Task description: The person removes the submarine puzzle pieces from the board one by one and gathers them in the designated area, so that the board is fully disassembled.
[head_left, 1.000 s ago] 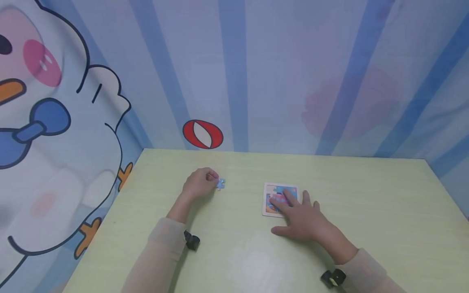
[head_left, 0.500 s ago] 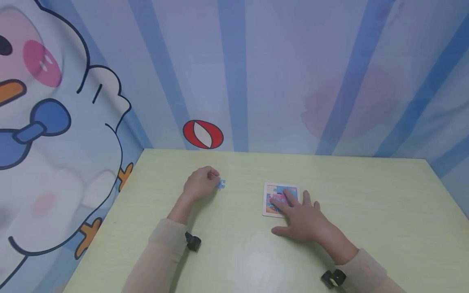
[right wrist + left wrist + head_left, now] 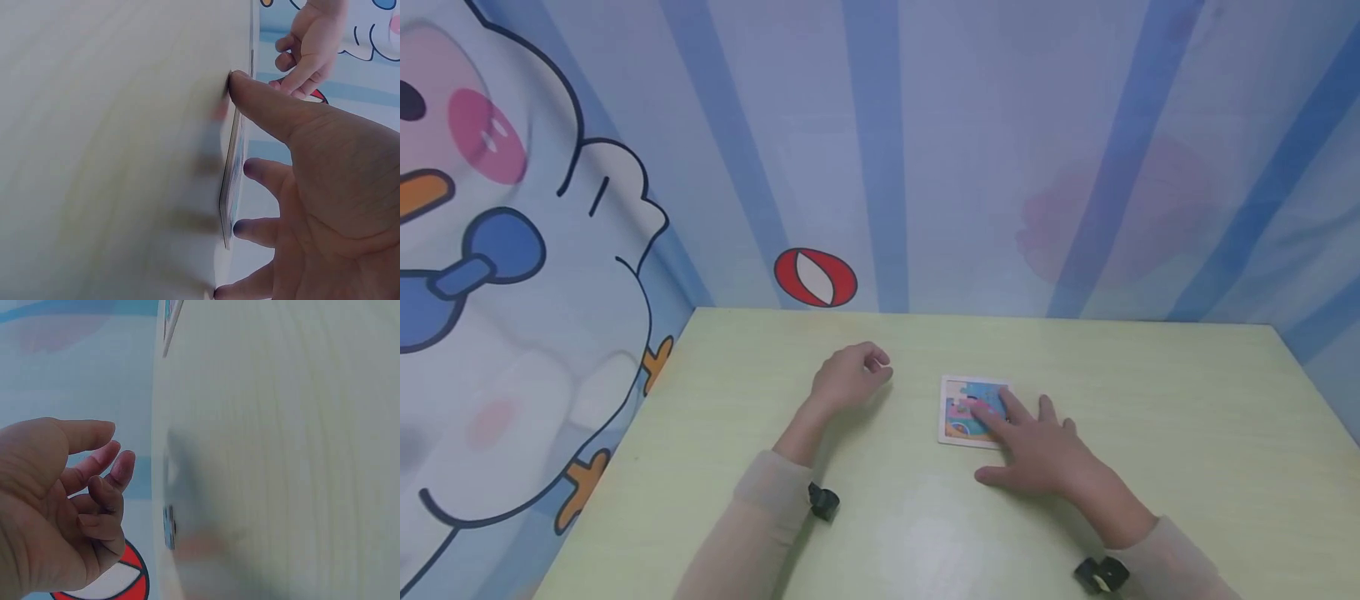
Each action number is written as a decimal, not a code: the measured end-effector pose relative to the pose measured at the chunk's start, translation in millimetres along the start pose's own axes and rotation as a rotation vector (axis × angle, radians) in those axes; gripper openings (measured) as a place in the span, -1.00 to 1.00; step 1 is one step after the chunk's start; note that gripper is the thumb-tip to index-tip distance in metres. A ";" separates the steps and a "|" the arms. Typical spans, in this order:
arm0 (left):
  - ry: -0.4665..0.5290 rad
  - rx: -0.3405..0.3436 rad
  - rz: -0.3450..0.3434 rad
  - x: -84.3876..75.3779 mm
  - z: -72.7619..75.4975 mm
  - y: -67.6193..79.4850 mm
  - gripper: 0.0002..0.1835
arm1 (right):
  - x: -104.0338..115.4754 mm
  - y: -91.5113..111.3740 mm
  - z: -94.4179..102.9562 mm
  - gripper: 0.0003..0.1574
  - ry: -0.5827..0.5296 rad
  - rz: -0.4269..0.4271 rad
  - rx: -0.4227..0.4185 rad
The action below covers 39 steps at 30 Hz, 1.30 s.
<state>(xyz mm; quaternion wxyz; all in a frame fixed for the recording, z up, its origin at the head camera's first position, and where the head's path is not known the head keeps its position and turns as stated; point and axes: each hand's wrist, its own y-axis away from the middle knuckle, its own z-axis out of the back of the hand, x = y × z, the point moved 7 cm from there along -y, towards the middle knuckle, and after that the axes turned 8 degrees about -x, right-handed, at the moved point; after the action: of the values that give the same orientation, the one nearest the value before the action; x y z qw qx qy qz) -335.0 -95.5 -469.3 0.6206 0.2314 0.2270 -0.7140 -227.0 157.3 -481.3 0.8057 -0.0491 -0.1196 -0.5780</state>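
- Jigsaw puzzle [image 3: 960, 408] w/ white rim lies flat on pale yellow table [image 3: 1165, 400], its right part under R hand [image 3: 1037, 450]; L hand [image 3: 850, 379] is to the left of it, w/ a gap btwn.
- R hand is spread, thumb apart from the other fingers; two fingertips lie over the printed face. If they press on it, I cannot tell.
- L hand has its fingers loosely bent, thumb apart from them, fingertips not pressed together.
- Small piece [image 3: 169, 528], seen from its thin side, is on the table beyond L hand, apart from the fingers in left wrist view; in head view the hand hides it.
- Print on the puzzle: pink shape, blue bkgd, orange at bottom; any lettering is too small to read.
- Beyond both hands: striped backdrop [image 3: 970, 167] w/ red-white ball [image 3: 816, 277] past L hand; cartoon figure [image 3: 535, 317] w/ blue bow stands left of that hand.
- Black devices [image 3: 824, 503] sit at both wrists, next to pale sleeves [image 3: 748, 521]; marks on them, I cannot read.
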 end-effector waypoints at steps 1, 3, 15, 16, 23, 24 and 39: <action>0.000 0.005 -0.006 -4.3 -2.8 0.1 -0.76 | -0.6 1.2 0.2 0.17 0.001 0.000 0.002; 0.001 0.015 -0.019 -12.5 -8.6 0.2 -0.76 | -1.1 3.3 0.8 0.18 0.009 0.004 0.004; 0.003 0.082 -0.086 -52.0 -45.9 3.5 -0.76 | -3.9 5.3 -0.9 0.17 0.020 -0.006 0.019; 0.001 0.085 -0.091 -54.7 -48.4 3.8 -0.76 | -4.0 5.3 -0.8 0.17 0.021 -0.003 0.017; -0.019 0.099 -0.122 -68.3 -66.2 1.5 -0.76 | -1.0 7.4 2.1 0.16 0.030 0.021 0.006; -0.023 0.102 -0.123 -69.5 -68.7 1.3 -0.76 | -0.7 7.6 2.3 0.16 0.031 0.024 0.005; -0.161 0.103 -0.096 -84.0 -84.2 3.1 -0.66 | -0.1 7.6 3.4 0.14 0.058 0.035 -0.004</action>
<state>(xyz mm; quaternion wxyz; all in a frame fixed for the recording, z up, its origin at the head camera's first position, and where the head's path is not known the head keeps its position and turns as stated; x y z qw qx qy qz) -317.5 21.2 -484.5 0.5890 0.1939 0.1502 -0.7700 -220.3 160.7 -477.6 0.8188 -0.0362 -0.0942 -0.5651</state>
